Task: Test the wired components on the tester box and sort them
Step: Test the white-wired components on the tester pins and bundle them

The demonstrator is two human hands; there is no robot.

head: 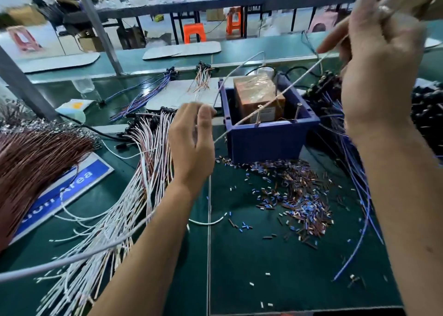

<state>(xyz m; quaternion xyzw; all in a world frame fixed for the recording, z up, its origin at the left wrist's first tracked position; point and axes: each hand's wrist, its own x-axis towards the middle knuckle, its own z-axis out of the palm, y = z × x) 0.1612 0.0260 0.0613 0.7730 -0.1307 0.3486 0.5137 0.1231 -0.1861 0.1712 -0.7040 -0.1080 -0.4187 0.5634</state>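
Both hands, left [191, 133] and right [376, 59], are pinching a white wire [271, 100] stretching above the blue tester box [271, 138]; wire clippings [299, 196] are littering the bench [263, 267].

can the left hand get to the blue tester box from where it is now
Probably yes. The left hand hovers just left of the blue tester box with nothing solid between them, only the thin white wire it pinches. It would likely have to drop that wire to use the box freely.
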